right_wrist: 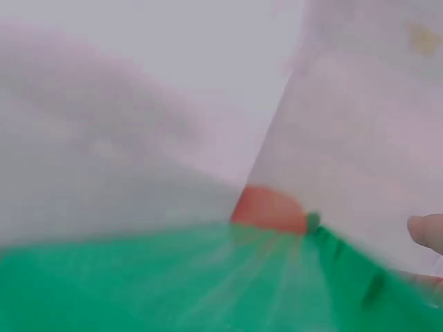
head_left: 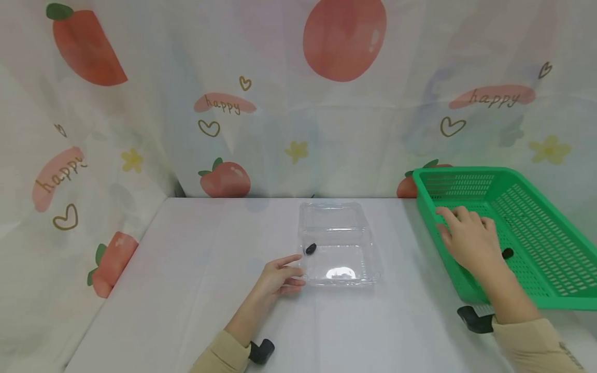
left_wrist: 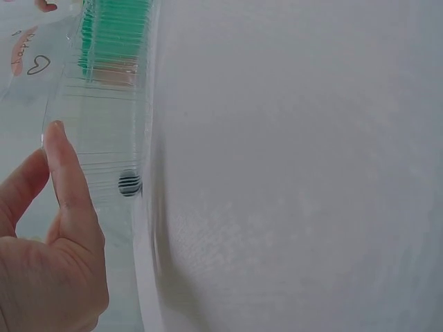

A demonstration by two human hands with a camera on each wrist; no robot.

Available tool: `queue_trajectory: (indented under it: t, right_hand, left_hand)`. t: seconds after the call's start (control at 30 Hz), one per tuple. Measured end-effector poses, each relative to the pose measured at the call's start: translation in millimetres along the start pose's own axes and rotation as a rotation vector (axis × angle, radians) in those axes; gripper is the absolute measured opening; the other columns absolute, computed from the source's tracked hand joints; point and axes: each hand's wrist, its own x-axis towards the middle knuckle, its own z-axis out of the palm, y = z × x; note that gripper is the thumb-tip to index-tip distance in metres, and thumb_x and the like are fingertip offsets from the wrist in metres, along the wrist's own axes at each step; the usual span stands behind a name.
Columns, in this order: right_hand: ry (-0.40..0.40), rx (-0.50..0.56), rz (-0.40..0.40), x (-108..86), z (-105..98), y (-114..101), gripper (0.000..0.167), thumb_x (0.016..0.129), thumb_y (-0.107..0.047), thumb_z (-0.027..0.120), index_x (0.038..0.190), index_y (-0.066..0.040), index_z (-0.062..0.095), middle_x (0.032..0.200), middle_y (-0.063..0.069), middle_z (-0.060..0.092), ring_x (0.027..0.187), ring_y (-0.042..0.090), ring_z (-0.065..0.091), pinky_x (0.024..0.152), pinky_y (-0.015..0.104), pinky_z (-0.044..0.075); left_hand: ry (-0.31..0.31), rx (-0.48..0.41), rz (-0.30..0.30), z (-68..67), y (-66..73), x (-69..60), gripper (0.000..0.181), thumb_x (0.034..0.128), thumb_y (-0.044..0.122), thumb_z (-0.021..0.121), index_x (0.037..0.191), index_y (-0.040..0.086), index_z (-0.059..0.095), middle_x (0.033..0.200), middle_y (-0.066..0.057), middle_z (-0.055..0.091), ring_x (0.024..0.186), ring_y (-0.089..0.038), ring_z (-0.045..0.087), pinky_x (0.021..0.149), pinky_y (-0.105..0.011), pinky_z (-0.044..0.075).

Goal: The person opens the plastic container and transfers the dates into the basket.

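Note:
A clear plastic clamshell box (head_left: 336,264) lies on the table with its lid folded back. Inside, near the left wall, is a small black oval object (head_left: 311,249), which shows through ridged plastic in the left wrist view. My left hand (head_left: 279,278) holds the box's left edge between thumb and fingers (left_wrist: 66,166). At the right, my right hand (head_left: 471,241) hovers over a green basket (head_left: 440,261), fingers spread and slightly bent, with nothing visible in them. Another small black object (head_left: 507,253) lies in the basket, partly behind that hand.
The table (head_left: 196,290) has a white cover. Behind and to the left hangs a pale curtain (head_left: 275,57) printed with fruit, hearts and flowers. The basket's high perforated walls (head_left: 545,223) stand close to the right wrist. Black wrist mounts (head_left: 262,352) stick out near both sleeves.

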Motion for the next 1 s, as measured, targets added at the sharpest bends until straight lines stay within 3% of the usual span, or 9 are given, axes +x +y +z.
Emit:
queue_trajectory:
  t: [0.33, 1.0]
  right_hand:
    - [0.102, 0.024, -0.108, 15.2, 21.9, -54.3, 0.032, 0.086, -0.015, 0.06, 0.116, -0.013, 0.05, 0.102, 0.016, 0.053, 0.089, 0.035, 0.05, 0.08, 0.056, 0.036]
    - [0.024, -0.022, -0.302, 34.8, 77.6, -146.9, 0.034, 0.083, -0.021, 0.066, 0.116, -0.018, 0.056, 0.097, 0.008, 0.054, 0.091, 0.029, 0.053, 0.082, 0.047, 0.043]
  left_hand:
    - [-0.004, -0.004, 0.011, -0.3, -1.4, 0.4, 0.049, 0.0815, 0.001, 0.063, 0.129, 0.006, 0.051, 0.08, -0.004, 0.063, 0.06, -0.013, 0.065, 0.057, -0.026, 0.057]
    - [0.003, -0.005, -0.007, 0.4, 0.8, 0.9, 0.049, 0.0808, 0.001, 0.063, 0.128, 0.006, 0.052, 0.079, -0.005, 0.067, 0.06, -0.014, 0.066, 0.058, -0.027, 0.057]
